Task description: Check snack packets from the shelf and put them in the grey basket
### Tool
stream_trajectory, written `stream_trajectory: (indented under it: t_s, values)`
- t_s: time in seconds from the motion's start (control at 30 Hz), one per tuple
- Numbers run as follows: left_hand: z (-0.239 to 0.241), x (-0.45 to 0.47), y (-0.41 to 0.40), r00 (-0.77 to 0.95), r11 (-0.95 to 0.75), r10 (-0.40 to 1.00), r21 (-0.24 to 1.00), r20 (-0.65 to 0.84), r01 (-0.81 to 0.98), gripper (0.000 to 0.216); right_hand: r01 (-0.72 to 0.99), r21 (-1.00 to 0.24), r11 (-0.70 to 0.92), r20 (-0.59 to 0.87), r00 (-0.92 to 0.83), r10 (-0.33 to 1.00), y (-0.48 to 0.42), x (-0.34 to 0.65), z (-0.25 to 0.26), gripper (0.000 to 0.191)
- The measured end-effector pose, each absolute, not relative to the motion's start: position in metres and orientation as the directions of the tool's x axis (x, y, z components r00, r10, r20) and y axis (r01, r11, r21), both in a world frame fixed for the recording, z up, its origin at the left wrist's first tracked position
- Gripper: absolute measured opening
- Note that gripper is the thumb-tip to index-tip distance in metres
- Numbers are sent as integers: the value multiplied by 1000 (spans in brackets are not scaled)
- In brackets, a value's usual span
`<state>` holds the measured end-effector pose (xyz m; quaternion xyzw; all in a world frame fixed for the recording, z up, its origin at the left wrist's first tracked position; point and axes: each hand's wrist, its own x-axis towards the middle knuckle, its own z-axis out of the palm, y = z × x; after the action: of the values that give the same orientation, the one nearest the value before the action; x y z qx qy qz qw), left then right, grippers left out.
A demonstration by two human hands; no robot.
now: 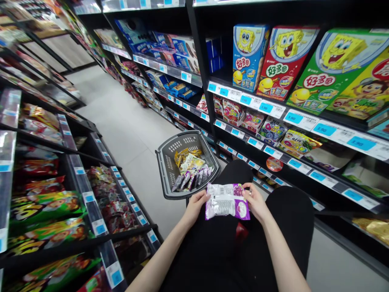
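Shop aisle, looking down over black-clad knees.

- Grey plastic basket [166, 172] on the pale floor [130, 134], its handle folded down along the rim.
- Loose snack packets [191, 170], yellow, white and purple, are heaped in the basket's near right corner.
- Purple-and-white packet [226, 201] sits just on the near side of the basket, held level above the lap. It is clear of the basket rim.
- Left hand [198, 204] has its fingers closed on the packet's left edge. Right hand [255, 202] has its fingers closed on the right edge, thumb on top.
- Right of the basket is a dark shelf [275, 108] with blue price tags. Cartoon boxes [284, 61] stand on it, up above the basket.
- Left of the basket are racks of green bags [45, 205].
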<state>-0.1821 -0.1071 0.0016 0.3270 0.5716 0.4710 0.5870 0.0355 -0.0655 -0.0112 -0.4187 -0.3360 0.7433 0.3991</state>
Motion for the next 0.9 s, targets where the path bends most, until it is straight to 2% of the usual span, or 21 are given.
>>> stream_trajectory:
  t_s: [0.1,0.2,0.27,0.37,0.6,0.9]
  values:
    - [4,-183,-104,-53,315,948,949,-313,17,37,-334,-779,-530,-357,-459,814,-65,55,-2,37]
    - [3,-182,-100,-68,326,944,943,-322,64,38,-351,-776,-524,-298,-528,796,-68,66,6,57]
    - [2,-182,-100,-82,325,944,944,-320,62,38,-358,-796,-488,-265,-520,812,-69,67,7,64]
    - [0,-181,-100,-91,315,946,947,-310,53,38,-348,-830,-437,-249,-470,847,-70,64,2,62]
    - [0,-178,-101,-100,296,951,954,-291,42,38,-322,-879,-351,-229,-360,904,-69,66,-6,40]
    - [-3,-179,-102,-114,290,953,955,-281,64,36,-301,-866,-399,-240,-449,861,-71,63,-3,57]
